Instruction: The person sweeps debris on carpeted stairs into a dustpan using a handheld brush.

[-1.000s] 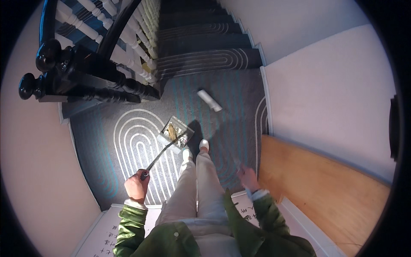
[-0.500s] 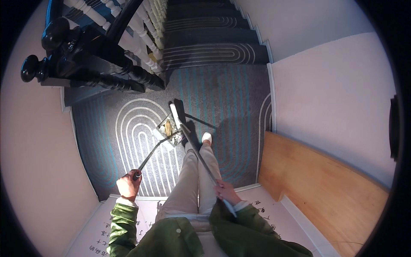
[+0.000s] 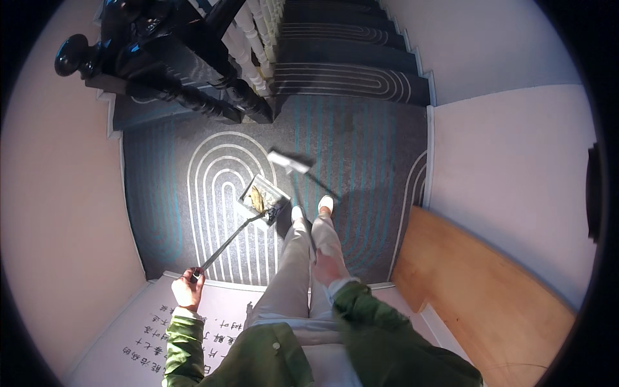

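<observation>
My left hand (image 3: 188, 291) is closed round the end of a long dark handle that slants down to a dustpan (image 3: 247, 212). Inside the pan lie a yellowish-brown crumpled piece (image 3: 257, 198) and some dark and pale bits I cannot make out. The fingers of my right hand (image 3: 330, 266), slightly blurred, are wrapped round a broom's thin handle in front of my legs. Its white broom head (image 3: 288, 162) is tilted just above or on the carpet, beyond the pan and to its right, apart from it.
Patterned grey carpet (image 3: 367, 161) covers the landing. Ahead, carpeted stairs (image 3: 348, 80) lead away between a wall and white balusters (image 3: 255, 48). A black newel post (image 3: 174, 64) stands at the far left. A wooden board (image 3: 477, 277) leans along the right wall.
The broom head has swung away from over the dustpan to the right and turned sideways. My right hand has shifted a little. The whole view has moved slightly, and the dustpan shows more fully.
</observation>
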A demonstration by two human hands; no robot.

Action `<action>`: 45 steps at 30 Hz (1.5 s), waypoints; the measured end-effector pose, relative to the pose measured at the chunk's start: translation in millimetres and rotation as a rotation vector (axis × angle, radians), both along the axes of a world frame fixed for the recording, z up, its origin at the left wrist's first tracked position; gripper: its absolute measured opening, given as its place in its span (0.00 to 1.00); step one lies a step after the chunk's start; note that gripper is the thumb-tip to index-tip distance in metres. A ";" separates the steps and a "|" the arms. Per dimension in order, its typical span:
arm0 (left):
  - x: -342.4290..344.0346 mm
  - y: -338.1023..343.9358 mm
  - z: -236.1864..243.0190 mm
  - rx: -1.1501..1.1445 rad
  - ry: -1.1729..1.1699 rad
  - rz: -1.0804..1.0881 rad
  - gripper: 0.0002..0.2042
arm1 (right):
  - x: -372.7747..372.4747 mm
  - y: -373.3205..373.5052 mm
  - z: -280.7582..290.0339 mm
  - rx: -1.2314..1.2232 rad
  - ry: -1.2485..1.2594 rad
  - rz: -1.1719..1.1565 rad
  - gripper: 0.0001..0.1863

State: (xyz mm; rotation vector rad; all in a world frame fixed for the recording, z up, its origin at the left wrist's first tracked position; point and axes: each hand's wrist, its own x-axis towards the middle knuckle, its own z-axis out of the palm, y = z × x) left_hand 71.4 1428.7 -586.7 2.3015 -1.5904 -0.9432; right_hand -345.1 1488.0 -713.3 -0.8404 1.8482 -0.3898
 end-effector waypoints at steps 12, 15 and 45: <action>21.1 57.6 -9.5 0.022 -0.012 0.195 0.06 | -58.2 -189.5 66.9 -0.105 0.773 0.599 0.16; 20.3 68.0 -13.3 -0.034 0.035 0.257 0.05 | -47.5 -219.0 23.7 -0.082 0.807 0.534 0.10; 50.9 111.2 -16.6 0.115 -0.051 0.182 0.05 | 78.0 -14.5 86.2 0.514 -0.236 0.228 0.10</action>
